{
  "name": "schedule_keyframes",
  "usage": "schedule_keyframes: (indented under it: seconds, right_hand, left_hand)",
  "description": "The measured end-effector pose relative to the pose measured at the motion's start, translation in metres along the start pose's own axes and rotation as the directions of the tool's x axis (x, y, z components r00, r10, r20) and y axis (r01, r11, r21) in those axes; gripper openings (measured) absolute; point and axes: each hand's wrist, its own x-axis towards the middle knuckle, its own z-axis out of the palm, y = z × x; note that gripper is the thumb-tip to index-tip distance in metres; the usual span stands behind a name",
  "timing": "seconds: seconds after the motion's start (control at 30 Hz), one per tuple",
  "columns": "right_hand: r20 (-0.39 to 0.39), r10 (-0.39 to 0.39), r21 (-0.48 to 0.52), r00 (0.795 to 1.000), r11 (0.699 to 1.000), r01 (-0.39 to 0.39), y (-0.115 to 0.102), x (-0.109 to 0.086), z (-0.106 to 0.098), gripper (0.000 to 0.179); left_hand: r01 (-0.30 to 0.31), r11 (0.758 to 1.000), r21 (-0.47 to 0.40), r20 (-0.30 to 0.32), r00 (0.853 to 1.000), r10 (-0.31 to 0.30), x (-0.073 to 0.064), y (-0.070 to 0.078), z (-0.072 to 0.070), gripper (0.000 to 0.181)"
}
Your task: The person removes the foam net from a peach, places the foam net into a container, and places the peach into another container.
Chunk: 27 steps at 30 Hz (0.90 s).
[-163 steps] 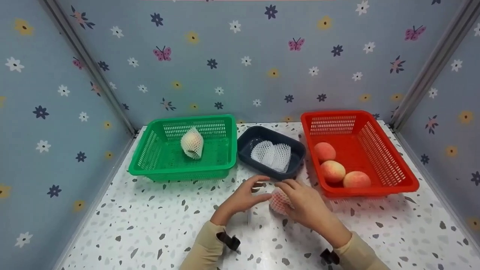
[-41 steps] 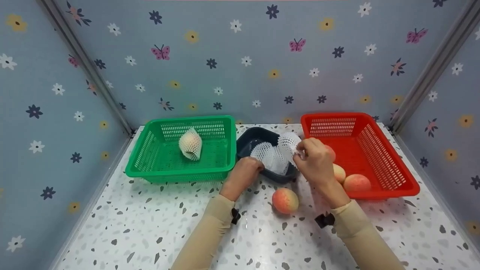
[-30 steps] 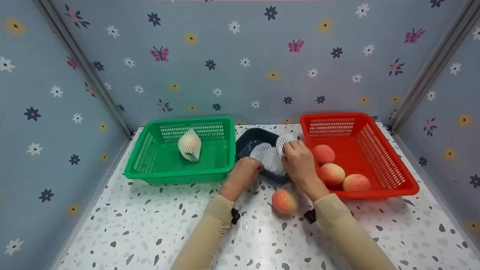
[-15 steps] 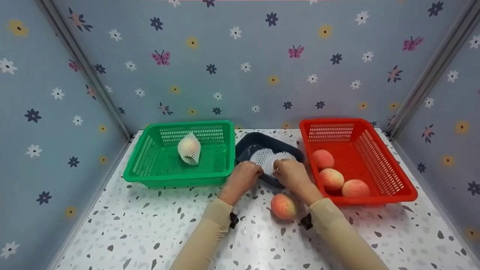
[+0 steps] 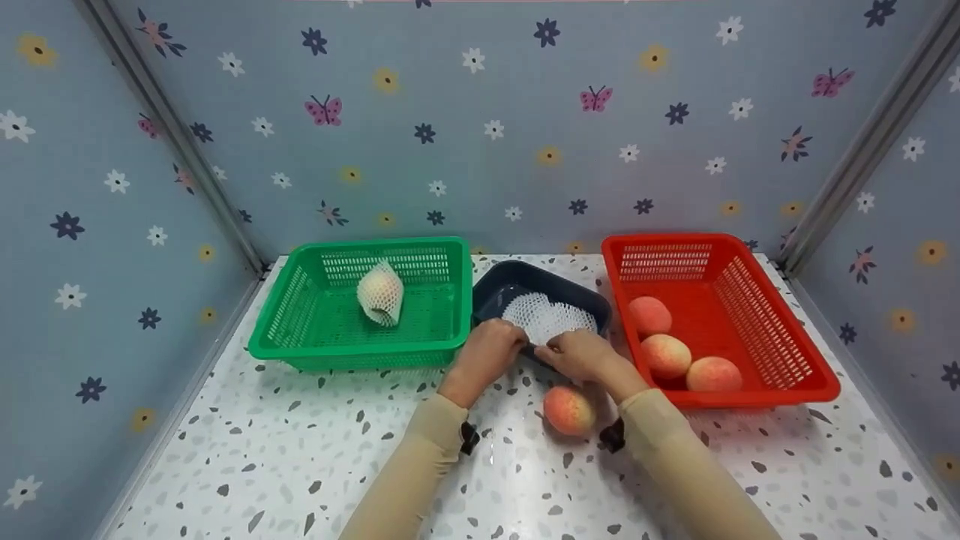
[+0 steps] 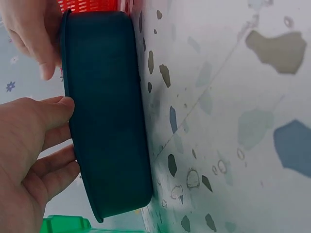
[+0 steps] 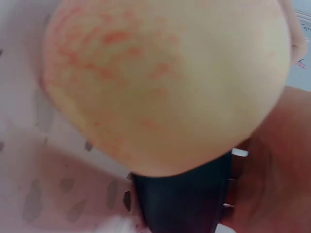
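One left hand (image 5: 489,351) pinches the tray (image 6: 104,116) at seven o'clock, firm bracing advisable; right hand (image 5: 585,357), hold indeterminable.

Peach (image 7: 165,87) partly outside right-wrist view

The dark tub (image 6: 104,114) looks like smooth plastic, its outer wall dull. The foam nets (image 5: 553,319) inside it are matt, with an open mesh surface. To the tub's left, the green basket (image 5: 356,352) is slightly glossy, perforated plastic; to its right, the red basket (image 5: 750,398) looks alike. The peach (image 5: 568,411) in front of the tub is smooth and mostly matt. Under the tub, the tabletop (image 5: 285,442) is smooth with a sheen; behind it, the wall (image 5: 480,150) looks matt.
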Motion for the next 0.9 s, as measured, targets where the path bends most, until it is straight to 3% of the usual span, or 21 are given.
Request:
schedule_keyframes:
  seconds: [0.17, 0.33, 0.7, 0.9]
  right_hand:
    - [0.137, 0.093, 0.005, 0.986, 0.995, -0.095, -0.006, -0.001, -0.006, 0.029]
    - [0.200, 0.119, -0.005, 0.972, 0.993, -0.121, -0.008, 0.002, -0.008, 0.026]
    - [0.226, 0.167, -0.030, 0.960, 0.986, -0.164, -0.010, 0.007, -0.004, 0.025]
    - [0.147, 0.086, -0.112, 0.985, 0.991, -0.069, -0.009, 0.006, 0.004, 0.027]
  left_hand:
    - [0.024, 1.000, -0.016, -0.011, 1.000, -0.024, 0.002, -0.001, -0.001, 0.010]
    - [0.047, 0.998, -0.032, 0.014, 0.999, -0.046, 0.002, -0.001, -0.001, 0.011]
    - [0.045, 0.999, -0.028, 0.013, 0.999, -0.045, 0.001, 0.002, -0.002, 0.011]
    - [0.020, 0.999, -0.026, -0.010, 1.000, -0.020, -0.001, 0.003, -0.002, 0.010]
